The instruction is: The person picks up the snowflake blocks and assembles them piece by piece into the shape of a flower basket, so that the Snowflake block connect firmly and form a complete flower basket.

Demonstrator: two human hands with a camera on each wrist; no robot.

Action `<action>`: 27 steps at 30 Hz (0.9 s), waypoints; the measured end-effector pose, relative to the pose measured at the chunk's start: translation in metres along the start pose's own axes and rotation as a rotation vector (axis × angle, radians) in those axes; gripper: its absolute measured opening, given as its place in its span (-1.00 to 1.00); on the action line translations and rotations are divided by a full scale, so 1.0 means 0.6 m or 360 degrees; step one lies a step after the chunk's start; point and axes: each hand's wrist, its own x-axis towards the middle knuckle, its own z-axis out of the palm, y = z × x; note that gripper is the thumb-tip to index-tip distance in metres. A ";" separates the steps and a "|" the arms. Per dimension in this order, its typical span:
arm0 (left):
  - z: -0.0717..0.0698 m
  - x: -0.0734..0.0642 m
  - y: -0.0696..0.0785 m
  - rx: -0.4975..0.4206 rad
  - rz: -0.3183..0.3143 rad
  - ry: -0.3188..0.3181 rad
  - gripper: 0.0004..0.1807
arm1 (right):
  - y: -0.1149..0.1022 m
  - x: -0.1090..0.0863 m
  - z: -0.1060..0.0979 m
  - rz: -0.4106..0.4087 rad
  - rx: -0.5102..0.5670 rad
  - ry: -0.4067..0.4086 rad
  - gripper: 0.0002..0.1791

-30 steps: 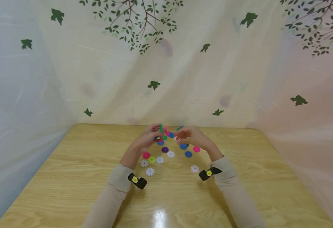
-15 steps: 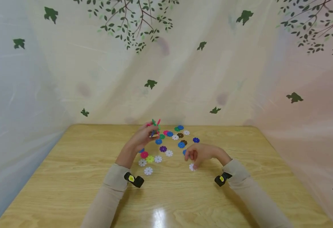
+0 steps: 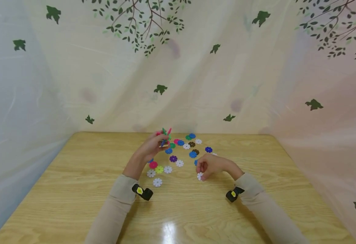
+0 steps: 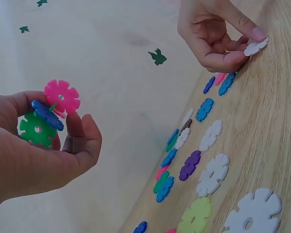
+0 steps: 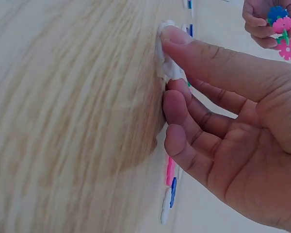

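My left hand is raised over the far part of the table, holding a cluster of joined flower-shaped plastic discs. In the left wrist view the cluster shows a pink disc, a blue disc and a green disc, set at angles to one another. Nearer the front, my right hand pinches a white flower-shaped disc between thumb and fingertips. That white disc looks tilted in the left wrist view; whether its edge touches the table I cannot tell.
Several loose discs lie flat on the wooden table, among them a purple disc, a yellow disc and a white disc. A dark blue disc lies beyond my right hand. A printed curtain hangs behind the table.
My right hand has left the cluster, come down to the right and nearer me, and taken hold of a white disc, which has shifted slightly left. My left hand keeps the cluster.
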 end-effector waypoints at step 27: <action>0.013 0.005 -0.013 0.0063 0.0026 -0.0138 -0.63 | -0.097 0.092 -0.018 -0.0175 0.0325 0.1174 -0.87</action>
